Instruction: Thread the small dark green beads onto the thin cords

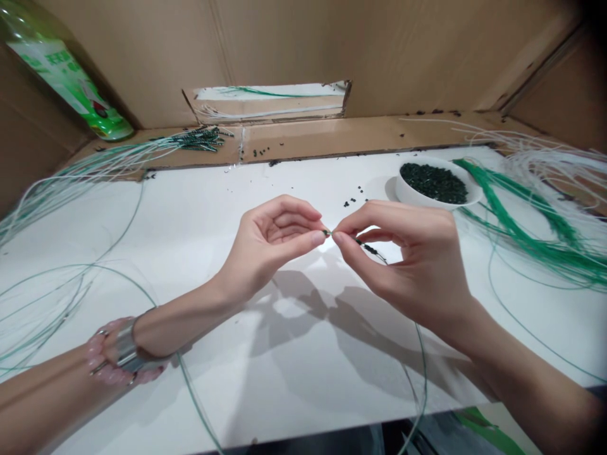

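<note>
The left hand (258,246) and right hand (420,256), two in all, pinch one green thread (327,233) in their fingertips above the white table (190,205). Beyond them sits one bowl (408,193) of dark beads (434,182); farthest, one bottle (71,85).

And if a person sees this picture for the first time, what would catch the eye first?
Probably the left hand and right hand, nearly meeting mid-picture, both pinching a thin green strand. Next, the white bowl of dark green pieces beyond the right hand, with a bright green bundle to its right. The green-labelled bottle, upper left, may also draw the eye.
</note>
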